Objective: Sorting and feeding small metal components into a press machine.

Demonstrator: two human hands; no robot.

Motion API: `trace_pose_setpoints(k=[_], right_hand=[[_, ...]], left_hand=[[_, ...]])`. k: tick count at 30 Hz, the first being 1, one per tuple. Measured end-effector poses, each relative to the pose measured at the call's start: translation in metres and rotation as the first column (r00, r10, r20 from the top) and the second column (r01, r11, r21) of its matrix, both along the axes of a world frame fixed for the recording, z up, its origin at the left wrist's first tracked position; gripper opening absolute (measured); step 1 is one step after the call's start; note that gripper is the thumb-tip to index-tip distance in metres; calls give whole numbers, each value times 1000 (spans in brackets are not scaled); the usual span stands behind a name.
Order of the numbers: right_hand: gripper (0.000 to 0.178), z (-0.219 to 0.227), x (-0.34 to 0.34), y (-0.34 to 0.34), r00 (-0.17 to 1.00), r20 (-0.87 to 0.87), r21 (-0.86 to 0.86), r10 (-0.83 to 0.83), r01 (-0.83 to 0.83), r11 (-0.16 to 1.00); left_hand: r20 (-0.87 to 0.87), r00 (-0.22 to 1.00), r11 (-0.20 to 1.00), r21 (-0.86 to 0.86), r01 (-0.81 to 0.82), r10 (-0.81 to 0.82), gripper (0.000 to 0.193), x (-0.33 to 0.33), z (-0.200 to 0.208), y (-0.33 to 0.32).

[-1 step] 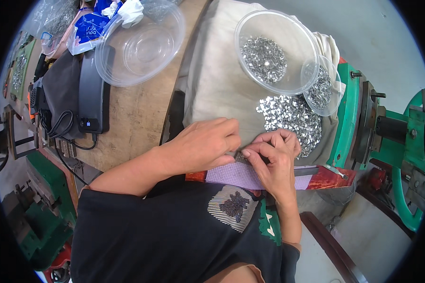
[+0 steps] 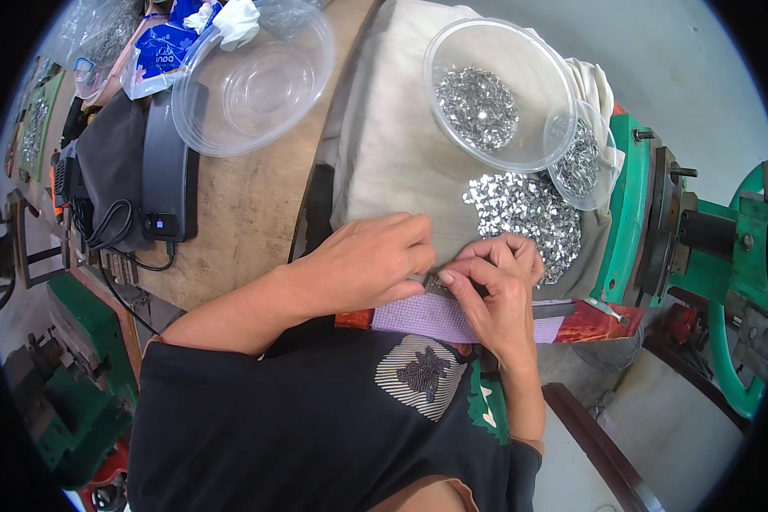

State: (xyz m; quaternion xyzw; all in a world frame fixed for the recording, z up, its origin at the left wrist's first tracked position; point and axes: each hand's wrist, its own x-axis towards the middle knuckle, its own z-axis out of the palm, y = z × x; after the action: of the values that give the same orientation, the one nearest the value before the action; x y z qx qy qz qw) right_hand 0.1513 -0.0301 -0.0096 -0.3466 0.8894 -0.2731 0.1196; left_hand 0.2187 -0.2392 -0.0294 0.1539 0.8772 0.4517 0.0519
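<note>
We are judging work unfinished, completed share unclear: before the loose metal pile (image 2: 525,209), the left hand (image 2: 382,260) is curling, contents hidden, the right hand (image 2: 497,294) apparently pinching a grey piece (image 2: 436,283).

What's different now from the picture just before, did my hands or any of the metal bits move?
Nothing visibly moved, and nothing was taken up or let go. Your left hand and right hand keep the same places near the cloth's front edge; the pile of metal bits and the large bowl beyond it stayed as they were.
</note>
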Motion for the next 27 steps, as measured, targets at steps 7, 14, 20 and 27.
trace_pose_setpoints(k=[7, 14, 20, 27], right_hand=[[14, 2, 0, -2, 1000, 5, 7, -5, 5, 1000], [14, -1, 1, -1, 1000, 9, -7, -13, 13, 1000], [14, 3, 1, -2, 1000, 21, 9, -8, 8, 1000], [16, 5, 1, 6, 998, -15, 20, -55, 55, 998]], left_hand=[[1, 1000, 1000, -13, 4, -4, 30, -3, 2, 3], [-11, 1000, 1000, -20, 6, -6, 30, 0, 0, 1], [-18, 1000, 1000, -16, 4, -4, 30, 0, 1, 1], [-8, 1000, 1000, -13, 0, 0, 28, -1, 1, 1]])
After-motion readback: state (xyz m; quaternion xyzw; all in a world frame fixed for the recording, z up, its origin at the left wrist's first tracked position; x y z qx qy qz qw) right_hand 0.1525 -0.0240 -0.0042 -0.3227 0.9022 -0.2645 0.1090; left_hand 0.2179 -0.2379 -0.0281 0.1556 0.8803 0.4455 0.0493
